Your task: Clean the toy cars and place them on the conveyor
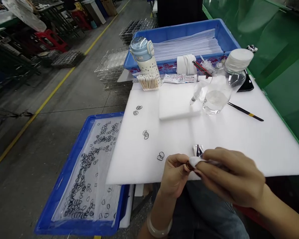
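Near the front edge of the white foam-topped table (179, 139), my left hand (174, 176) pinches a small dark ring (189, 165) between thumb and fingers. My right hand (235, 176) is closed around a white wipe (196, 161) and presses it against the ring. Just beyond my fingers lies a small white item with dark pointed shapes (198, 150), partly hidden by the hand. Several thin black rings (160, 156) rest in small groups on the table to the left of my hands.
A blue tray (83, 131) of black rings stands low at the left. Behind are a flask (146, 59), cotton swabs (149, 82), a foam block (176, 99), a clear bottle (215, 99) and a blue bin (179, 28). Tweezers (246, 111) lie right; a green partition (284, 83) borders that side.
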Demonstrator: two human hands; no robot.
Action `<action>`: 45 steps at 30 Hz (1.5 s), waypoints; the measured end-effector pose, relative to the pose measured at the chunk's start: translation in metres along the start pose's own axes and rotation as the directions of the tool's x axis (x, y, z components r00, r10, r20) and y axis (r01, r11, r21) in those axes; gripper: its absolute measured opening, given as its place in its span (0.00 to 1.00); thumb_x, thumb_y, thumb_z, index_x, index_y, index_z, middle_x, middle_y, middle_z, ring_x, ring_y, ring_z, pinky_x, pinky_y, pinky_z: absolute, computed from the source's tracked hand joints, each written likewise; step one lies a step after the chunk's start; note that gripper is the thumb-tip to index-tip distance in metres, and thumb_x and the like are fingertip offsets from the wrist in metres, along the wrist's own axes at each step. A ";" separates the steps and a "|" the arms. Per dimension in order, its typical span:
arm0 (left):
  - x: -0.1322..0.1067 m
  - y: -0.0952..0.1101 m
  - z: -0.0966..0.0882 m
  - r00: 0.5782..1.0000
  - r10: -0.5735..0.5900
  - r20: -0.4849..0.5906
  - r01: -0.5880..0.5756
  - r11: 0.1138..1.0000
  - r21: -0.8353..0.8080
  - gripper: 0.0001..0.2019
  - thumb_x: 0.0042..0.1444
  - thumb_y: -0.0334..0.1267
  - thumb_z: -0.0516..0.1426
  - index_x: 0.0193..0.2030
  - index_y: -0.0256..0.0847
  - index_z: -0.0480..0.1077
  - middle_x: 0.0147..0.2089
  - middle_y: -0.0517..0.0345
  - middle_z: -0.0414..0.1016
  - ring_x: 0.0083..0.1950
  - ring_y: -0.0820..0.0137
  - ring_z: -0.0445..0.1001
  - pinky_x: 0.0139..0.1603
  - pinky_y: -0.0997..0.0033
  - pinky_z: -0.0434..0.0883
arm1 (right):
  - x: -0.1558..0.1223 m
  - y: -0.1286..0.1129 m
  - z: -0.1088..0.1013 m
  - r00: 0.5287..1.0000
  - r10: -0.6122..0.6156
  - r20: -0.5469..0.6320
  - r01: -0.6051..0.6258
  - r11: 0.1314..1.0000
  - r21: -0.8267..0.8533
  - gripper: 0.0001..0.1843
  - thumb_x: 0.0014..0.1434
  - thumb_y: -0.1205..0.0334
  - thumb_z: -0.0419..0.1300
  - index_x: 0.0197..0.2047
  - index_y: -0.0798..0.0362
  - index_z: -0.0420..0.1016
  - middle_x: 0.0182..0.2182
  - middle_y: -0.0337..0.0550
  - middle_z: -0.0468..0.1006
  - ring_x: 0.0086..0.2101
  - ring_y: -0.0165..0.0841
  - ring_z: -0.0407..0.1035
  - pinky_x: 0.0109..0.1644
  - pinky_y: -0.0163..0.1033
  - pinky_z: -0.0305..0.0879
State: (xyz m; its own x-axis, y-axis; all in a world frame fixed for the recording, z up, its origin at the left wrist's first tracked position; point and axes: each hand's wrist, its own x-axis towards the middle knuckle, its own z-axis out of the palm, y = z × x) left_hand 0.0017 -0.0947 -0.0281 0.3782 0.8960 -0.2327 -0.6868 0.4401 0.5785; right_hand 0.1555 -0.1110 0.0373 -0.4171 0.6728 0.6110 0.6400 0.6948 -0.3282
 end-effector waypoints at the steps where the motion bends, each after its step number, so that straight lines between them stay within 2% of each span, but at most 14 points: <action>1: 0.000 0.000 0.000 1.000 0.004 -0.005 -0.004 1.000 0.012 0.10 0.38 0.40 0.76 0.25 0.43 0.81 0.25 0.61 0.81 0.26 0.77 0.77 0.30 0.82 0.76 | 0.000 -0.001 0.001 1.000 -0.002 0.000 0.002 1.000 0.010 0.09 0.67 0.71 0.54 0.37 0.57 0.74 0.30 0.45 0.73 0.27 0.30 0.66 0.27 0.37 0.60; 4: -0.005 0.002 -0.001 0.995 0.098 0.002 -0.097 0.989 0.114 0.08 0.42 0.40 0.74 0.29 0.46 0.82 0.29 0.60 0.83 0.29 0.76 0.79 0.33 0.83 0.77 | -0.005 -0.002 -0.002 0.998 0.030 0.051 -0.033 0.998 0.059 0.12 0.67 0.70 0.53 0.34 0.58 0.75 0.31 0.46 0.74 0.24 0.28 0.63 0.25 0.37 0.59; 6: -0.010 0.007 -0.003 0.974 0.227 0.026 -0.223 0.922 0.316 0.08 0.47 0.38 0.72 0.35 0.47 0.83 0.32 0.60 0.84 0.32 0.74 0.80 0.35 0.81 0.79 | -0.013 0.001 -0.008 0.985 0.167 0.048 -0.171 0.980 0.105 0.08 0.66 0.70 0.56 0.37 0.56 0.77 0.35 0.46 0.75 0.25 0.26 0.65 0.26 0.34 0.62; 7: -0.011 0.009 -0.004 0.953 0.300 0.041 -0.285 0.842 0.458 0.08 0.49 0.36 0.71 0.38 0.47 0.82 0.34 0.59 0.84 0.34 0.73 0.81 0.37 0.79 0.79 | -0.018 0.004 -0.011 0.964 0.265 0.017 -0.265 0.954 0.140 0.07 0.65 0.70 0.57 0.39 0.55 0.77 0.36 0.44 0.76 0.26 0.25 0.67 0.27 0.33 0.63; 8: -0.013 0.011 -0.005 0.927 0.369 0.067 -0.331 0.723 0.606 0.09 0.50 0.33 0.70 0.39 0.46 0.82 0.35 0.59 0.84 0.36 0.71 0.81 0.39 0.77 0.79 | -0.024 0.007 -0.013 0.927 0.375 -0.019 -0.366 0.913 0.182 0.07 0.65 0.70 0.58 0.39 0.53 0.78 0.36 0.43 0.77 0.28 0.26 0.69 0.29 0.32 0.64; 10: -0.014 0.013 -0.006 0.866 0.468 0.176 -0.386 0.402 0.830 0.09 0.52 0.29 0.68 0.39 0.44 0.81 0.36 0.58 0.83 0.38 0.70 0.81 0.41 0.73 0.79 | -0.036 0.013 -0.011 0.820 0.571 -0.041 -0.542 0.798 0.263 0.06 0.65 0.67 0.60 0.39 0.50 0.79 0.33 0.40 0.78 0.30 0.28 0.72 0.30 0.33 0.66; 12: -0.013 0.010 -0.005 0.820 0.476 0.319 -0.421 0.124 0.899 0.08 0.54 0.27 0.66 0.39 0.42 0.80 0.37 0.58 0.82 0.38 0.70 0.80 0.42 0.71 0.79 | -0.046 0.016 -0.002 0.729 0.685 0.015 -0.656 0.691 0.304 0.06 0.66 0.64 0.60 0.38 0.50 0.79 0.31 0.40 0.79 0.31 0.30 0.73 0.31 0.34 0.67; 14: -0.011 0.005 -0.001 0.802 0.434 0.411 -0.455 -0.003 0.891 0.07 0.56 0.27 0.64 0.40 0.42 0.79 0.36 0.57 0.81 0.37 0.70 0.79 0.40 0.70 0.79 | -0.053 0.017 0.009 0.691 0.721 0.045 -0.699 0.651 0.294 0.05 0.65 0.63 0.61 0.38 0.50 0.80 0.32 0.41 0.79 0.31 0.32 0.73 0.32 0.36 0.68; 19: -0.011 -0.008 0.004 0.791 0.389 0.473 -0.490 -0.062 0.870 0.08 0.58 0.28 0.63 0.43 0.42 0.78 0.36 0.57 0.78 0.37 0.71 0.77 0.38 0.71 0.78 | -0.056 0.013 0.019 0.714 0.700 0.019 -0.682 0.689 0.243 0.05 0.64 0.65 0.61 0.38 0.51 0.79 0.31 0.40 0.78 0.30 0.30 0.72 0.30 0.35 0.65; 25: -0.010 -0.010 0.002 0.817 0.392 0.423 -0.434 -0.065 0.898 0.08 0.57 0.30 0.64 0.44 0.40 0.78 0.39 0.57 0.75 0.36 0.73 0.76 0.35 0.73 0.77 | -0.055 0.016 0.015 0.728 0.670 0.147 -0.686 0.710 0.161 0.04 0.63 0.66 0.62 0.39 0.54 0.79 0.32 0.40 0.78 0.28 0.28 0.72 0.28 0.33 0.64; 28: -0.010 -0.006 0.000 0.839 0.385 0.385 -0.395 -0.057 0.917 0.12 0.55 0.30 0.66 0.46 0.41 0.78 0.42 0.57 0.75 0.39 0.72 0.77 0.40 0.71 0.79 | -0.054 0.017 0.014 0.732 0.663 0.156 -0.681 0.718 0.143 0.04 0.62 0.66 0.62 0.39 0.54 0.78 0.31 0.40 0.78 0.27 0.28 0.71 0.28 0.33 0.64; 33: -0.011 -0.001 -0.002 0.886 0.342 0.312 -0.329 -0.009 0.944 0.15 0.56 0.30 0.64 0.51 0.43 0.76 0.55 0.51 0.76 0.53 0.63 0.77 0.52 0.60 0.79 | -0.053 0.017 0.015 0.740 0.657 0.147 -0.673 0.728 0.131 0.03 0.63 0.65 0.61 0.38 0.53 0.78 0.30 0.41 0.77 0.26 0.29 0.70 0.26 0.34 0.62; 41: -0.011 -0.003 0.000 0.873 0.360 0.330 -0.338 -0.043 0.940 0.14 0.57 0.29 0.62 0.50 0.41 0.77 0.56 0.50 0.78 0.55 0.62 0.77 0.54 0.58 0.79 | -0.053 0.016 0.017 0.746 0.652 0.133 -0.665 0.736 0.123 0.03 0.63 0.65 0.62 0.38 0.54 0.77 0.30 0.41 0.77 0.24 0.28 0.69 0.24 0.33 0.61; 45: -0.010 -0.004 0.000 0.869 0.362 0.337 -0.342 -0.051 0.938 0.13 0.57 0.29 0.62 0.50 0.39 0.77 0.56 0.48 0.78 0.54 0.63 0.77 0.53 0.61 0.79 | -0.054 0.015 0.017 0.741 0.657 0.139 -0.672 0.730 0.125 0.03 0.63 0.64 0.62 0.38 0.53 0.77 0.30 0.39 0.77 0.24 0.27 0.69 0.24 0.33 0.60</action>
State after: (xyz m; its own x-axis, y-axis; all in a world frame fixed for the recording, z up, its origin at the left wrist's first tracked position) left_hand 0.0000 -0.1056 -0.0281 0.2890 0.9183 0.2706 0.4878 -0.3845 0.7838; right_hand 0.1766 -0.1325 -0.0130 0.0223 0.9903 0.1370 0.6667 0.0874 -0.7401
